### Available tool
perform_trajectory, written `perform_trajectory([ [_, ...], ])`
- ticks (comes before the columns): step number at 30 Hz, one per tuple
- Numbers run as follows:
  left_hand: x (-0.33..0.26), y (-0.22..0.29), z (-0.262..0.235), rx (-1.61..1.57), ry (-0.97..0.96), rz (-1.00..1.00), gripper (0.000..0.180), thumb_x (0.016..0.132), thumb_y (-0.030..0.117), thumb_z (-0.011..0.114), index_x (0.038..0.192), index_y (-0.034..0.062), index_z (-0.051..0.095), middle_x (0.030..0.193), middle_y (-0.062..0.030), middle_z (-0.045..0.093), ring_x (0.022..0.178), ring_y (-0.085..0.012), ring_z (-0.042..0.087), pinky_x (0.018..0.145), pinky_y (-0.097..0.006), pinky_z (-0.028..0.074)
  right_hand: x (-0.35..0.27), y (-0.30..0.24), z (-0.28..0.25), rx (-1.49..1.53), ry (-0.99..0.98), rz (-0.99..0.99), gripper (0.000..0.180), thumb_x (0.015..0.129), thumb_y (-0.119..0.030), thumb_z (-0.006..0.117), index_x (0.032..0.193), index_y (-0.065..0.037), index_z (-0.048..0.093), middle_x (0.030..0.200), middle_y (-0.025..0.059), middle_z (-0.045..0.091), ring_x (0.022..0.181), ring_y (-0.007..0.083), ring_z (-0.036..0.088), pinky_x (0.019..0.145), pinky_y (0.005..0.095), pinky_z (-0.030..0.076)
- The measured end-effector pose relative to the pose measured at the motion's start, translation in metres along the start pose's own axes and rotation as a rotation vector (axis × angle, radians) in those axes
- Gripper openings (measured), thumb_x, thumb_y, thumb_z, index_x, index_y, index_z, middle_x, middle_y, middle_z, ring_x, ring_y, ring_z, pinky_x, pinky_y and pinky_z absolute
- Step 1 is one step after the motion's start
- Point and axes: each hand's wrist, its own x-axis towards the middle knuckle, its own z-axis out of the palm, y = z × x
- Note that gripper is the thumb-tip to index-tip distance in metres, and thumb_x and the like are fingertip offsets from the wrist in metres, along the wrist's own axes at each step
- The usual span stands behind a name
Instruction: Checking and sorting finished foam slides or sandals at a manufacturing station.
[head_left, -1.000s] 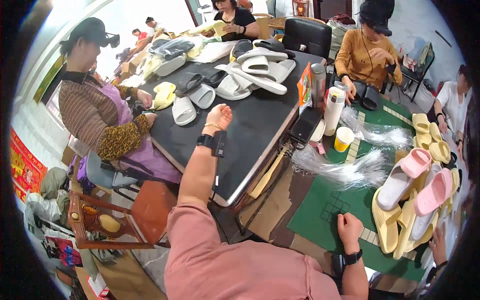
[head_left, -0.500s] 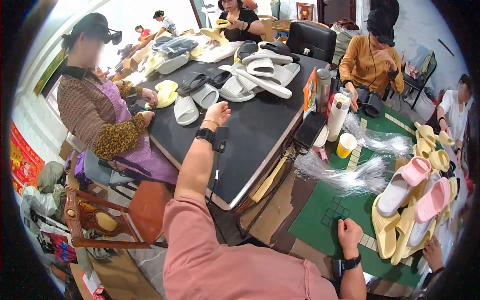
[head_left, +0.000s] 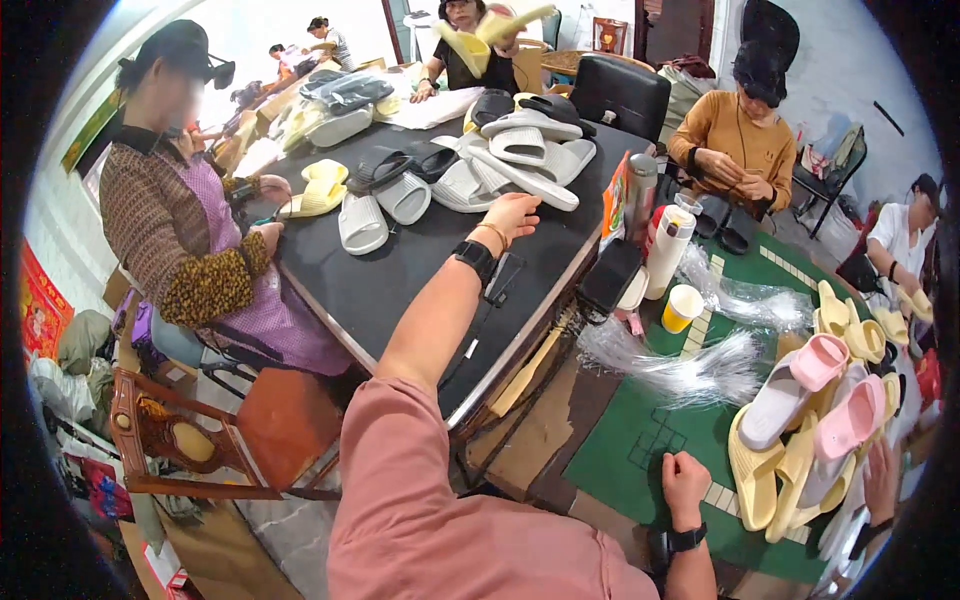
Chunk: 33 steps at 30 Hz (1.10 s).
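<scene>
Your left hand [head_left: 512,214] hovers open and empty, with the grey slide sandal [head_left: 523,178] just at 12 o'clock; your right hand [head_left: 684,484] rests fisted on the green mat [head_left: 640,440].

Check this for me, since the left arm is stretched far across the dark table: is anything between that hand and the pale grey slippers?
Nothing visible. The left hand hovers open beside the pale grey slippers; only bare dark table lies between them.
</scene>
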Motion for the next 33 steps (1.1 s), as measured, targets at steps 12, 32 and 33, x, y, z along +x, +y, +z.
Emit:
perform_trajectory([
  [12, 0.007, -0.026, -0.097, -0.335, 0.343, -0.001, 0.032, 0.091, 0.031, 0.063, 0.109, 0.0052, 0.057, 0.092, -0.0068, 0.059, 0.077, -0.0189, 0.062, 0.063, -0.033, 0.053, 0.002, -0.003, 0.000, 0.012, 0.005, 0.020, 0.031, 0.082, -0.018, 0.069, 0.061, -0.006, 0.050, 0.058, 0.0123, 0.052, 0.051, 0.0327, 0.052, 0.047, 0.0412, 0.039],
  [32, 0.027, -0.018, 0.012, 0.110, 0.107, -0.053, 0.065, 0.085, 0.049, 0.067, 0.132, 0.0054, 0.052, 0.122, -0.0163, 0.056, 0.095, -0.0261, 0.062, 0.079, -0.038, 0.054, 0.001, -0.006, -0.001, 0.010, 0.005, 0.052, 0.033, 0.081, -0.018, 0.069, 0.059, -0.006, 0.048, 0.058, 0.0137, 0.052, 0.052, 0.0338, 0.053, 0.048, 0.0422, 0.040],
  [33, 0.030, -0.018, 0.014, 0.131, 0.087, -0.071, 0.067, 0.085, 0.050, 0.066, 0.133, 0.0058, 0.051, 0.122, -0.0166, 0.056, 0.096, -0.0263, 0.062, 0.079, -0.038, 0.054, 0.001, -0.005, -0.001, 0.007, 0.007, 0.054, 0.033, 0.081, -0.018, 0.069, 0.059, -0.006, 0.048, 0.058, 0.0137, 0.052, 0.052, 0.0338, 0.053, 0.048, 0.0422, 0.040],
])
